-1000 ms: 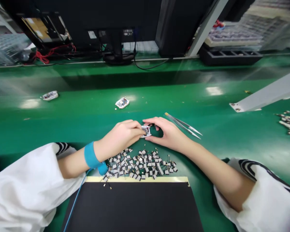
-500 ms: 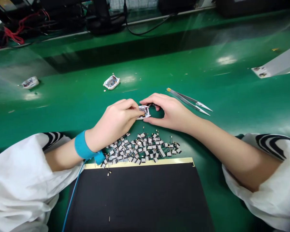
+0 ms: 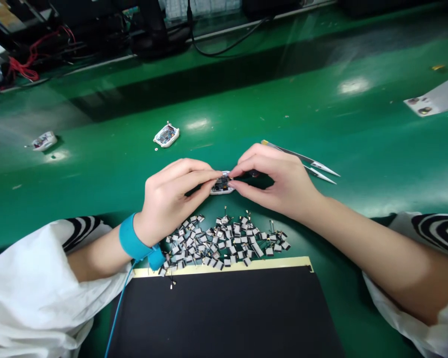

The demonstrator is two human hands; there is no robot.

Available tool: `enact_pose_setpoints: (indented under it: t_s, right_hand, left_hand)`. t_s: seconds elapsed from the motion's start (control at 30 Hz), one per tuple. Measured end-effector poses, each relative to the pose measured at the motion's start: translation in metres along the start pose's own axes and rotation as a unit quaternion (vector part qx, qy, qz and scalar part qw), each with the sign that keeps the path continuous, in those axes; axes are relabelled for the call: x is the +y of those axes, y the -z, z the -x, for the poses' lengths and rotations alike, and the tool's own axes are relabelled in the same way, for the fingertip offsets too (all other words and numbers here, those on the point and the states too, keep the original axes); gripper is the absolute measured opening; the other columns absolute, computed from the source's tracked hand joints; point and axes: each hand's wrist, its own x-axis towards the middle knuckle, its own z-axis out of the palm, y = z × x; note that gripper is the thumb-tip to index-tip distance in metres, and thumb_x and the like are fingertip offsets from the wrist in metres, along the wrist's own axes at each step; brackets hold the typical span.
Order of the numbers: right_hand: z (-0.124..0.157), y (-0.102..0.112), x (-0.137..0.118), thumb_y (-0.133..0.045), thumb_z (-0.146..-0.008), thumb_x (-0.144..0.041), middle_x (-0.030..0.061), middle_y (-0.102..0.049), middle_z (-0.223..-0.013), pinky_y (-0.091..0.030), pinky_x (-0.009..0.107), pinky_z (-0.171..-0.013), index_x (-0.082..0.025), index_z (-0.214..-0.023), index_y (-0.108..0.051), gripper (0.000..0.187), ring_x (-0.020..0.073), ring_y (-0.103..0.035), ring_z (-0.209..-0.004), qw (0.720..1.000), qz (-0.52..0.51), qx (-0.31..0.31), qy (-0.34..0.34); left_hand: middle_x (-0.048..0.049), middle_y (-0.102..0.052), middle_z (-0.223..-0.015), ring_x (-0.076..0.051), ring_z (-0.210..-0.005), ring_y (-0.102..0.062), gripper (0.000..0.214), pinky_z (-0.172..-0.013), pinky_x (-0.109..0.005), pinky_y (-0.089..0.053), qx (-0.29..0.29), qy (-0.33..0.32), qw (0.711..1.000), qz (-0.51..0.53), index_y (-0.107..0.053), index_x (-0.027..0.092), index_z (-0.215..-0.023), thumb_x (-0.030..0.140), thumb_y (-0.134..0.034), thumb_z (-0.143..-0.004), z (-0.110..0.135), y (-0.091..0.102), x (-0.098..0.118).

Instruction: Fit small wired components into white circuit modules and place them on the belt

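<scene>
The case (image 3: 222,186) sat between the two hands just beyond the pile, a white shell with its board facing up. The left hand (image 3: 171,193) gripped its left end between thumb and fingers. The right hand (image 3: 280,175) had thumb and forefinger brought close together at its right end — whether they pinched the rim, or some small part on it, I could not tell. Something dark showed under the right palm, too hidden to name. As far as could be judged, work on this one was partway: the board was in place, but no cover lay over it, and the fingers were busy at the board's edge. Much seemed left, since the pile (image 3: 228,241) of small grey-and-black parts, some with thin leads, lay loose on the green table (image 3: 283,119) and held many pieces. As for containers, the only clear ones were the shells. The middle case (image 3: 166,135) stood open with a board in it, a tiny white ring (image 3: 156,149) just beside it; the left case (image 3: 45,141) lay farther off, also open, its contents too small to make out. The tweezers (image 3: 323,169) lay unheld, partly behind the right hand. Nearest the person was a black mat (image 3: 227,313) with a pale yellow strip (image 3: 280,263) along its far edge — a few small parts overlapped that strip.
</scene>
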Motion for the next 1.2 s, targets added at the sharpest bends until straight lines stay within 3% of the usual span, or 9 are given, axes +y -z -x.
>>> enact_pose_setpoints:
  t_s: [0.47,0.6,0.93,1.07,1.2]
  right_hand:
    - [-0.003,-0.003,-0.008,-0.051,-0.076,-0.017,-0.0002,-0.056,-0.071,-0.046,0.026,-0.058,-0.023,-0.072,-0.053,0.007,0.0117,-0.053,-0.067,0.999,-0.02,0.019,-0.017]
    - [-0.003,-0.003,-0.008,-0.05,-0.075,-0.016,-0.0004,-0.056,-0.069,-0.045,0.027,-0.059,-0.022,-0.07,-0.053,0.009,0.0119,-0.053,-0.065,1.0,0.012,0.022,0.007]
    - [-0.003,-0.002,0.002,-0.044,-0.08,-0.019,-0.0001,-0.057,-0.069,-0.042,0.03,-0.061,-0.023,-0.068,-0.051,0.014,0.0131,-0.053,-0.065,0.989,0.117,-0.002,0.09]
    - [-0.002,-0.001,0.007,-0.049,-0.08,-0.025,0.0009,-0.058,-0.08,-0.044,0.031,-0.066,-0.022,-0.08,-0.053,0.005,0.015,-0.054,-0.076,0.995,0.082,-0.038,0.048]
    - [0.0,-0.001,0.012,-0.062,-0.069,-0.034,0.0041,-0.056,-0.101,-0.046,0.033,-0.07,-0.019,-0.111,-0.045,0.047,0.0192,-0.053,-0.089,0.996,0.049,-0.069,-0.017]
  left_hand:
    - [-0.0006,-0.063,-0.083,-0.009,-0.081,-0.058,0.011,-0.073,-0.02,-0.049,-0.028,-0.056,0.998,0.018,-0.059,0.017,-0.088,0.014,-0.052,-0.081,0.0,0.002,-0.001]
    - [0.0003,-0.063,-0.083,-0.008,-0.078,-0.058,0.011,-0.071,-0.018,-0.047,-0.039,-0.058,0.997,-0.014,-0.059,0.018,-0.09,0.015,-0.053,-0.081,0.002,0.004,-0.003]
    - [0.0006,-0.061,-0.076,-0.006,-0.068,-0.056,0.01,-0.063,-0.015,-0.044,-0.07,0.01,0.996,0.054,-0.063,0.016,-0.086,0.017,-0.055,-0.079,-0.001,0.001,-0.004]
    - [0.0001,-0.062,-0.078,-0.008,-0.07,-0.057,0.011,-0.063,-0.016,-0.045,-0.075,0.024,0.995,0.058,-0.063,0.018,-0.086,0.018,-0.054,-0.08,0.0,-0.001,-0.006]
    - [0.001,-0.063,-0.082,-0.009,-0.074,-0.058,0.012,-0.067,-0.017,-0.046,-0.089,0.01,0.995,0.031,-0.063,0.02,-0.088,0.019,-0.053,-0.081,0.001,-0.002,-0.008]
